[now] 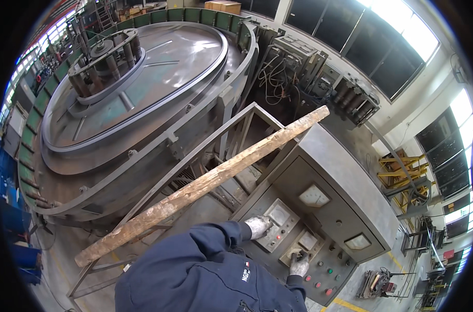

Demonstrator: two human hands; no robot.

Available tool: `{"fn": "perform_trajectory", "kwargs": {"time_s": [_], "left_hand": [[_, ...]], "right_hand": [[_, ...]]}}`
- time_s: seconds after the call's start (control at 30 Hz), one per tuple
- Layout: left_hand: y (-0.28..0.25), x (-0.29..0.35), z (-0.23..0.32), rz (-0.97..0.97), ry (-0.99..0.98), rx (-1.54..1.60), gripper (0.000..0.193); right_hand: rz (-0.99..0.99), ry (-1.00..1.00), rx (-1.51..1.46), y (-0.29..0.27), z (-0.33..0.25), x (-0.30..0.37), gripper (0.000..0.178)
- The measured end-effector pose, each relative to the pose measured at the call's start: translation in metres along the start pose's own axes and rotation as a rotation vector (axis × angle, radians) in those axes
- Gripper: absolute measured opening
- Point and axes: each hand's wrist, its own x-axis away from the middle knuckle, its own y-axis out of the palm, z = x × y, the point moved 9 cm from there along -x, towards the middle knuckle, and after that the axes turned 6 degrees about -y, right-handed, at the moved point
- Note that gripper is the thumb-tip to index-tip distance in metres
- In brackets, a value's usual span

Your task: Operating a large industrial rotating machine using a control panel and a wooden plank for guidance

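Note:
Both my hands wear pale knitted work gloves and reach to a grey control console (345,182). At the upper left module (278,212), which has a small meter and a red light, my left hand (258,227) has its fingers curled against the edge. Whatever lies under those fingers is hidden. Lower and to the right, my right hand (299,264) pinches a small control knob on a second meter module (307,241). Two dial gauges (314,196) sit on the console's upper face. Red and green push buttons (318,285) lie right of my right hand.
A long rough wooden beam (205,182) rests slantwise across a metal frame (252,112), left of the console. Beyond it stands a large round machine (143,93) with a green-walled rim. Cables (275,78) hang behind. A wheeled device (376,284) stands on the floor at right.

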Motion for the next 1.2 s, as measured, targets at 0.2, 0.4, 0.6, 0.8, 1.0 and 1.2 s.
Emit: {"fn": "perform_trajectory", "kwargs": {"time_s": [0.2,0.4,0.6,0.8,1.0,1.2], "left_hand": [[-0.005,0.004,0.000,0.044,0.013,0.025,0.028],[0.000,0.003,-0.001,0.168,0.018,0.010,0.025],[-0.002,0.009,0.005,0.156,-0.001,-0.020,0.027],[0.002,0.005,0.003,0.135,-0.078,-0.077,0.029],[0.006,0.003,0.002,0.088,-0.066,-0.071,0.031],[0.012,0.000,-0.003,0.074,-0.056,-0.091,0.029]], "right_hand": [[-0.029,-0.006,0.004,0.001,-0.004,-0.003,0.039],[-0.053,0.027,-0.040,-0.002,-0.010,-0.002,0.040],[-0.064,-0.088,-0.079,-0.004,-0.021,0.000,0.043],[-0.119,-0.100,0.006,0.006,-0.010,-0.003,0.048],[-0.155,-0.052,-0.017,-0.005,-0.018,-0.003,0.047],[-0.099,-0.072,-0.022,0.000,-0.012,-0.002,0.047]]}}
